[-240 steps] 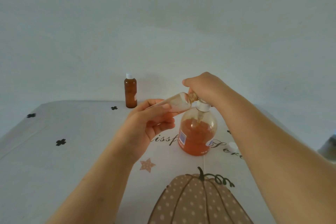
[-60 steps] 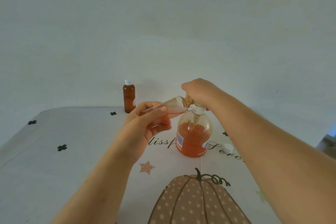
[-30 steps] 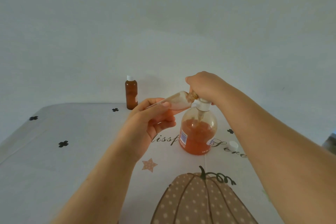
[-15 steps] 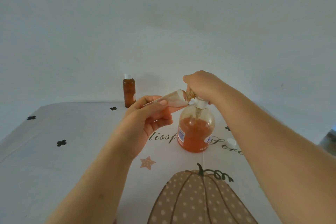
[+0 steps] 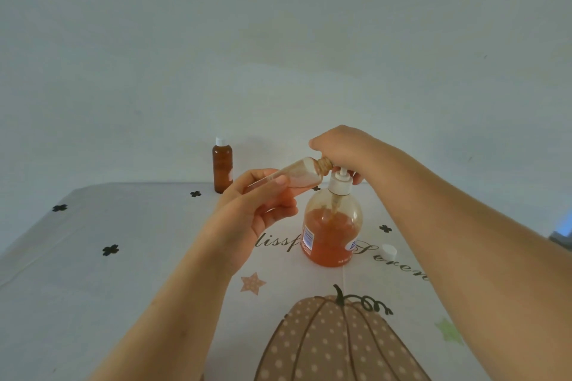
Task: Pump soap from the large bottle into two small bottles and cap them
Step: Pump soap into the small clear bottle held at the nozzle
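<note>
A large round clear plastic bottle (image 5: 332,235), about half filled with orange soap, is seen standing upright on the table (image 5: 130,272). The table is covered by a pale cloth printed with a dotted pumpkin (image 5: 334,343), black clover marks and script lettering. The bottle's white pump head (image 5: 340,184) is covered from above by the right hand (image 5: 343,148), whose fingers are curled down around it. Just to the left of the pump head, a small clear plastic bottle (image 5: 298,175) is held tilted, almost on its side, between the curled fingers and thumb of the left hand (image 5: 257,207). Its open threaded mouth is turned towards the pump spout, which is hidden by the right hand. Some pale orange soap is seen inside it. A small round white cap (image 5: 389,252) lies on the table just to the right of the large bottle. A small amber bottle with a white top (image 5: 222,167) stands upright behind and to the left of the large bottle, well apart from it, near the table's far edge.
</note>
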`<action>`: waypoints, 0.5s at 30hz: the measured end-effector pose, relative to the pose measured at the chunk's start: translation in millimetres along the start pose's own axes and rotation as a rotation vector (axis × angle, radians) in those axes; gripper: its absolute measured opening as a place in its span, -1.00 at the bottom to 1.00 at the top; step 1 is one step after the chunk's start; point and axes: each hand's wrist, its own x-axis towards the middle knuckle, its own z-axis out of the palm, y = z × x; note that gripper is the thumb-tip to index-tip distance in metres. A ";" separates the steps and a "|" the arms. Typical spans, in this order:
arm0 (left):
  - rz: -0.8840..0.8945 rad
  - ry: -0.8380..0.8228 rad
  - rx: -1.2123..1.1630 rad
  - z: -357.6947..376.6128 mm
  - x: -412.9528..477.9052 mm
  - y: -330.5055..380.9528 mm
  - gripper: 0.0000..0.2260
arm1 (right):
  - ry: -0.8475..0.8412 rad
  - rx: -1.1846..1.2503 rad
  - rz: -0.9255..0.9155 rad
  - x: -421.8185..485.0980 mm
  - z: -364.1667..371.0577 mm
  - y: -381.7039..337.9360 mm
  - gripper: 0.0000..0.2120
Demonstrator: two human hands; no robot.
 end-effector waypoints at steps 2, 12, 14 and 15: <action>-0.002 0.000 0.002 -0.3 0.0 0.3 -0.64 | 0.038 0.046 -0.055 -0.9 1.3 1.9 -0.80; -0.019 -0.014 0.017 -2.2 1.6 -1.8 -0.68 | 0.082 0.108 -0.114 3.7 6.9 8.9 -0.69; -0.023 -0.018 0.024 -3.6 2.7 -2.4 -0.68 | 0.084 0.097 -0.078 9.0 8.7 8.9 -0.72; -0.026 -0.020 0.025 -4.6 3.4 -3.2 -0.68 | 0.087 0.099 -0.035 12.4 10.5 9.6 -0.74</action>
